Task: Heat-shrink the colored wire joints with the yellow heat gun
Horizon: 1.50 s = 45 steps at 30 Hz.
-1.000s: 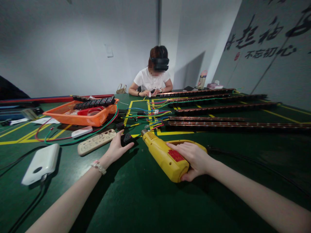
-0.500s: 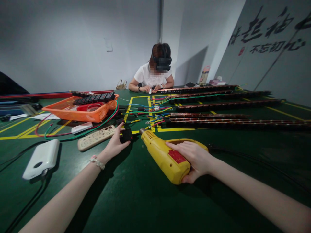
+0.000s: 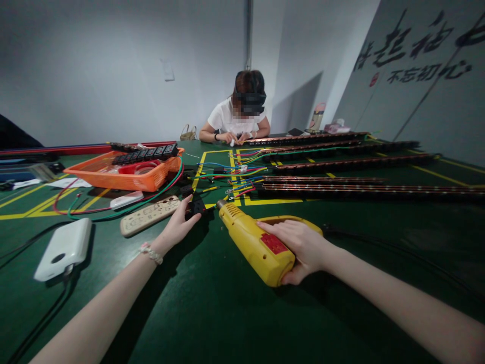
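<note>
My right hand (image 3: 301, 245) is wrapped round the handle of a yellow heat gun (image 3: 252, 242) with a red label. The gun's metal nozzle points away and to the left, close to the wires by the other hand. My left hand (image 3: 179, 225) grips a small black socket block (image 3: 197, 206) between thumb and fingers. Part of the block is hidden behind the fingers. A yellow-and-black wire end (image 3: 210, 206) sticks out on its right, near the nozzle. Just left of that hand lies a beige power strip (image 3: 149, 216).
An orange basket (image 3: 109, 177) holds black socket strips and a red coil. A white power bank (image 3: 64, 247) with a cable lies at left. Long dark strips with copper bars (image 3: 341, 189) and coloured wires stretch right. A co-worker (image 3: 238, 116) sits opposite, hands on a strip.
The black block has turned in my left hand: its plain face showed before, and now a face with socket holes shows. My right hand and the heat gun have hardly moved.
</note>
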### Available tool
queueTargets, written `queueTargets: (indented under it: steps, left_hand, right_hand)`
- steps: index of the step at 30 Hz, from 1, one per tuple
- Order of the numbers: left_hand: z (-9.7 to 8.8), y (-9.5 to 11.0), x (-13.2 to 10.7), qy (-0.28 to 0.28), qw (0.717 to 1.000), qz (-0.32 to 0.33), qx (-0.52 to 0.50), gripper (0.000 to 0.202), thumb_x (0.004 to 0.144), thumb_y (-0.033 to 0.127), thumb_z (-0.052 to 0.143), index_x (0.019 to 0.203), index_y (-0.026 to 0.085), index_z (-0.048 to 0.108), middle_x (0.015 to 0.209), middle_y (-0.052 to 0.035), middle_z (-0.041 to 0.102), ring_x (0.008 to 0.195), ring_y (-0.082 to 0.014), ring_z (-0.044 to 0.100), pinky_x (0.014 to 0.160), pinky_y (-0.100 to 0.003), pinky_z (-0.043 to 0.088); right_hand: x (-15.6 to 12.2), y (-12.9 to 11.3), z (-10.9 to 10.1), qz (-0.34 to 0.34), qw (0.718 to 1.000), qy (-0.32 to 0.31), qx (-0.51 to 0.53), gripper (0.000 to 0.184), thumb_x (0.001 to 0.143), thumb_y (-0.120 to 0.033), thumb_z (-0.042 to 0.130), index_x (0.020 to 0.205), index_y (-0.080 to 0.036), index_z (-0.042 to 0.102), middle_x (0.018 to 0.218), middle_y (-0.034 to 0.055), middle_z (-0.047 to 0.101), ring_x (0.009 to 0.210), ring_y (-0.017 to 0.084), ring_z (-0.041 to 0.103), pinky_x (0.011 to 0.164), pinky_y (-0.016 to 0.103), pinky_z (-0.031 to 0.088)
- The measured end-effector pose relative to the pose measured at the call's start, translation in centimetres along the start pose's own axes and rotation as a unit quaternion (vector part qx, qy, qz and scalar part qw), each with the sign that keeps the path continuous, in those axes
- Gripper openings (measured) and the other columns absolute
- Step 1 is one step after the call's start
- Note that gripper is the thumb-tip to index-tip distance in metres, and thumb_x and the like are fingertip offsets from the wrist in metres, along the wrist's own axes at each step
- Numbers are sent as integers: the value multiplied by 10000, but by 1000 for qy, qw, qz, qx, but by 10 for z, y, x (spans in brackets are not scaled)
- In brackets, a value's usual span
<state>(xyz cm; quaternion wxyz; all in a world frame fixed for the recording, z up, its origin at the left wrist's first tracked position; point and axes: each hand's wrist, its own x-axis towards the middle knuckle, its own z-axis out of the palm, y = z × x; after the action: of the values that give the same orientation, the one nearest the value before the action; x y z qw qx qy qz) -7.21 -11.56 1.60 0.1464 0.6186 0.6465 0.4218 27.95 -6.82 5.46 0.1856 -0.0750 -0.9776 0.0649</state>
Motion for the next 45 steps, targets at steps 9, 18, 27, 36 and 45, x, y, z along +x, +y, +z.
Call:
queueTargets:
  steps: [9, 18, 27, 36, 45]
  left_hand:
    - [0, -5, 0, -2, 999, 47, 21, 739, 749, 344, 577, 1394, 161, 267, 1328, -142, 454, 1263, -258, 429, 1019, -412, 389]
    - [2, -11, 1, -8, 999, 36, 34, 839, 728, 363, 631, 1428, 160, 214, 1407, -159, 384, 1286, -286, 400, 1056, -446, 345]
    - [2, -11, 1, -6, 999, 28, 37, 861, 719, 383, 647, 1427, 129, 228, 1443, -173, 353, 1302, -287, 387, 1103, -437, 284]
    - [1, -7, 0, -8, 999, 34, 39, 799, 722, 387, 648, 1386, 148, 275, 1406, -164, 393, 1279, -281, 409, 1089, -452, 302]
    - [0, -2, 0, -24, 999, 27, -12, 424, 778, 363, 592, 1135, 198, 434, 1159, -75, 550, 1085, -220, 561, 976, -407, 428]
  right_hand:
    - [0, 0, 0, 0, 1000, -1, 4, 1026, 655, -716, 572, 1426, -110, 270, 1106, 156, 623, 916, 295, 615, 804, 403, 429]
    - [1, -3, 1, 6, 1000, 0, 3, 1015, 656, -696, 578, 1418, -96, 280, 1071, 151, 629, 911, 287, 608, 807, 401, 425]
    - [6, -24, 5, 30, 999, -25, 20, 1053, 633, -729, 561, 1411, -70, 298, 1025, 153, 625, 852, 281, 595, 812, 412, 418]
    - [14, -43, -11, 108, 986, -116, 59, 1063, 624, -663, 656, 1467, -190, 212, 1099, 126, 606, 916, 284, 584, 851, 405, 402]
    - [15, -42, -13, 122, 980, -129, 86, 1102, 615, -665, 674, 1481, -214, 162, 1152, 122, 590, 978, 295, 579, 876, 390, 394]
